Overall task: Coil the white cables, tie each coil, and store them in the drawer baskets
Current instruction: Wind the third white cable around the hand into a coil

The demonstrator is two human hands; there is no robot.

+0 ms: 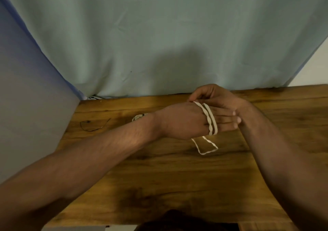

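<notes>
I am looking down at a wooden table with a dark, streaky grain. Its far edge is running just beyond both hands, where a pale green curtain is hanging down to meet it. Its left edge is slanting away well out from my left forearm, beside a grey-blue panel. Bare wood is lying open below the hands toward me, and out to the right of my right arm.

My left hand is lying flat, fingers straight and pressed together, pointing right. The white cable is wrapping around those fingers in two turns; it looks flat and slightly wavy. A slack loop of it is hanging under the fingers and resting on the wood just below. My right hand is arching over the left fingertips, thumb and forefinger pinching the cable at the upper side of the wrap.

Behind my left wrist a second whitish cable bundle is peeking out on the table, mostly hidden. Further left, a thin dark wire is curving across the wood.

I am seeing no writing that can be read.
</notes>
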